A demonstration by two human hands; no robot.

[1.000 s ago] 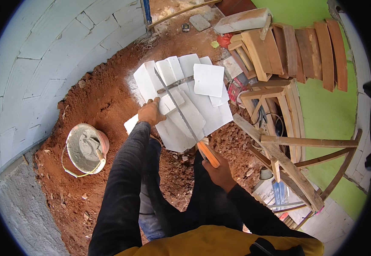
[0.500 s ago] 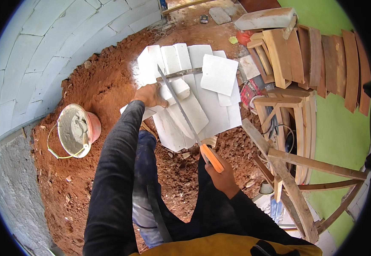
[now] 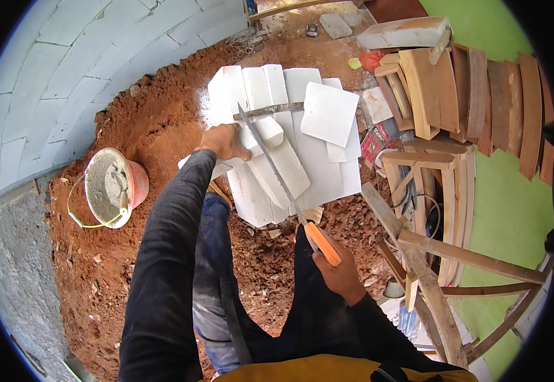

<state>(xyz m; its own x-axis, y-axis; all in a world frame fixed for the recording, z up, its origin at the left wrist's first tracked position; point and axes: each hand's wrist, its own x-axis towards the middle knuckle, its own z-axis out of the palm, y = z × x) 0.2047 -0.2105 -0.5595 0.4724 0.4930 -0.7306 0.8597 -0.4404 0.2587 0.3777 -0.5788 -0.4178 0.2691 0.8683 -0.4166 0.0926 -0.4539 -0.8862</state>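
Note:
My right hand grips the orange handle of a handsaw. Its long toothed blade runs away from me, across the near side of a small white lightweight block. My left hand is closed over the left end of this block, thumb toward me; part of its grip is hidden. The block lies on a larger white block, among several others laid close together on the ground. A dark flat strip crosses the far blocks, and a square white piece lies on top at the right.
A bucket of grey mortar with a trowel in it stands at left on red soil. A grey block wall rises beyond. Stacked timber and a wooden frame line the green wall at right.
The handsaw and my right hand have shifted slightly toward me and to the right. My left hand stays on the small block.

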